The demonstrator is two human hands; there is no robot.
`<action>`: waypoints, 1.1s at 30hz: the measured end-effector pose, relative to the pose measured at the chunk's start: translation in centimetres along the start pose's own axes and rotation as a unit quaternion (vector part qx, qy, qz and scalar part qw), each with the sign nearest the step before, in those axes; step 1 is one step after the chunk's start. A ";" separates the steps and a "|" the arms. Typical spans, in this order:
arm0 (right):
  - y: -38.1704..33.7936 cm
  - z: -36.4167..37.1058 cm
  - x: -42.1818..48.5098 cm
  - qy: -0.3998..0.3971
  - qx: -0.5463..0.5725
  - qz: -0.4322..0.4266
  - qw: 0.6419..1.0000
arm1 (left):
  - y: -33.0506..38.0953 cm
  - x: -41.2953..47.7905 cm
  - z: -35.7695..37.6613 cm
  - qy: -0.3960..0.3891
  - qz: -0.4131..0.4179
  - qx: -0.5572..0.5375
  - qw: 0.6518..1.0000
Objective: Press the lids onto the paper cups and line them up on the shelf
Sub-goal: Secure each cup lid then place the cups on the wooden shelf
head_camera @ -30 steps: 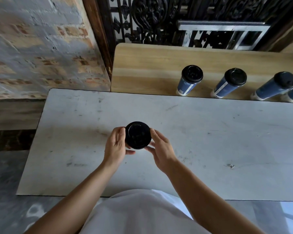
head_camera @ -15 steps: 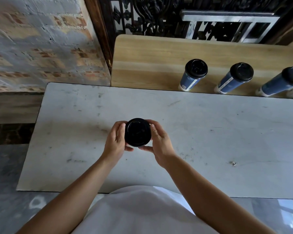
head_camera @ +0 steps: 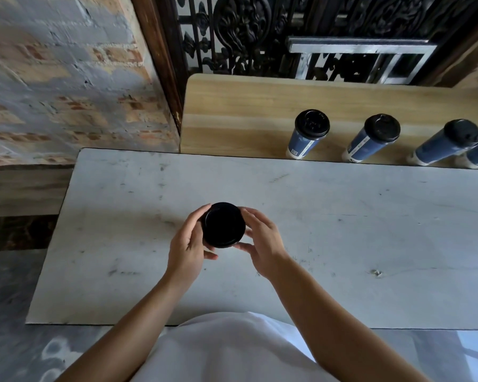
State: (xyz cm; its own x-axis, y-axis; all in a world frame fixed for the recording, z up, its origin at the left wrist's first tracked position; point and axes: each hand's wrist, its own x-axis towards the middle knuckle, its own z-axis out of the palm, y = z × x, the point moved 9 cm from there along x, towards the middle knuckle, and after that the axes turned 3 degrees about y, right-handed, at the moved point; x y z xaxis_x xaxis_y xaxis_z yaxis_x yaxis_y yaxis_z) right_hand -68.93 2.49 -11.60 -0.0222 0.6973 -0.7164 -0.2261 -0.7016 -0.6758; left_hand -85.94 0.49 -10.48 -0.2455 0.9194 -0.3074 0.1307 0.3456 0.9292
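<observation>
Two hands on one black lid (head_camera: 223,225): your left hand (head_camera: 186,249) and right hand (head_camera: 262,248) cup it from either side above the white table (head_camera: 342,230), fingers curled round its rim, thumbs underneath. The cup below is hidden, so can't tell its seating. Four lidded blue paper cups (head_camera: 308,135) stand in a row on the wooden shelf (head_camera: 232,117), the rightmost cut off by the frame.
</observation>
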 end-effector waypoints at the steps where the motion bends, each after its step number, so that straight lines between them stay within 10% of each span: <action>1: 0.1 -0.1 0.0 0.001 0.006 0.002 1.000 | 0.1 0.0 -0.2 0.010 -0.002 -0.002 1.000; 23: -1.1 1.4 1.3 -0.026 -0.108 -0.036 0.993 | 1.7 2.8 0.0 -0.096 0.027 0.016 0.995; 33: 0.0 -0.2 0.2 -0.014 -0.007 -0.043 0.999 | 0.2 0.9 -0.2 0.057 -0.031 -0.041 0.997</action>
State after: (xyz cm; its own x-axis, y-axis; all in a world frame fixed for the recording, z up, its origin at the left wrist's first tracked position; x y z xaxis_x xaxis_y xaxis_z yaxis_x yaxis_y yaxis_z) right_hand -68.73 2.60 -11.79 -0.0306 0.7592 -0.6501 -0.2140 -0.6403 -0.7377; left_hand -86.32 1.31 -10.54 -0.3589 0.8679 -0.3435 0.0334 0.3797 0.9245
